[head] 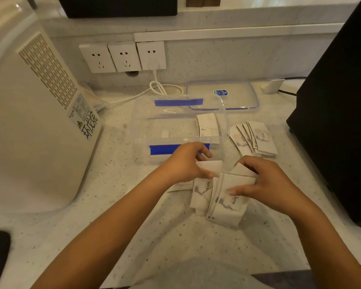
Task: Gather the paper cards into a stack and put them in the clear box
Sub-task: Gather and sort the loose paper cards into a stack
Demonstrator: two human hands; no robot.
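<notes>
Both hands, left [186, 163] and right [263, 182], grip paper cards [227, 197] just before the clear box [179, 126], which holds a few cards; its lid [222, 94] lies behind.

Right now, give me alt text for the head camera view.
Left hand and right hand gather paper cards on a speckled counter, before an open clear box holding some cards; more cards lie fanned to its right.

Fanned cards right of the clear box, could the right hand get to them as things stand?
Probably yes. The fanned cards lie bare on the counter just beyond the right hand, nothing between; but that hand already grips the near cards.
</notes>
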